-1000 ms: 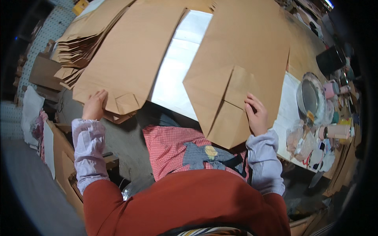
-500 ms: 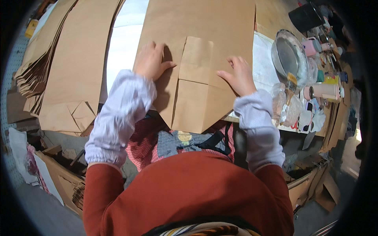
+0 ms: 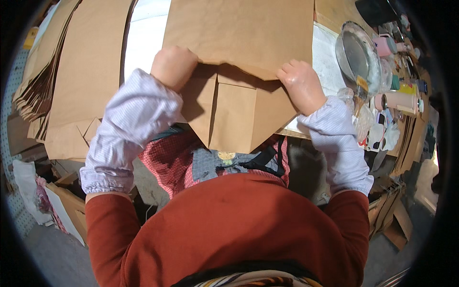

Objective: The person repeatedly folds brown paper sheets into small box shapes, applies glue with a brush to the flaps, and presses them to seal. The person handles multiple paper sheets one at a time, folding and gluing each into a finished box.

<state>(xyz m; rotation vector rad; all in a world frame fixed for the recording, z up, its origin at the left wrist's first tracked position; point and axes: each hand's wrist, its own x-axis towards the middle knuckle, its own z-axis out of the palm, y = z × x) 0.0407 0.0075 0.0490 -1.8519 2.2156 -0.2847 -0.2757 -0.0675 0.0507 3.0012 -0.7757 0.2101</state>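
Note:
A large brown paper bag (image 3: 239,33) lies before me on the table, its folded bottom end (image 3: 233,117) hanging over the near edge and narrowing to a blunt point. Across it, a raised paper edge is lifted and bowed, casting a dark shadow on the folds below. My left hand (image 3: 174,67) is closed in a fist on the left end of that edge. At the right end, my right hand (image 3: 302,86) has its fingers curled over the paper. The fingertips of both hands are partly hidden.
Stacked brown paper bags (image 3: 91,71) lie at the left, beside a white sheet (image 3: 146,36). At the right are a metal basin (image 3: 351,52), a brush (image 3: 362,86), a pale bottle (image 3: 401,102) and sunglasses (image 3: 380,126). A black pot (image 3: 375,12) stands farther back. Cardboard boxes (image 3: 71,203) sit low at the left.
Both hands were open over the folded bottom; now they are closed on a paper edge. That edge is raised, covering the upper part of the folded panel. Both forearms have spread outward.

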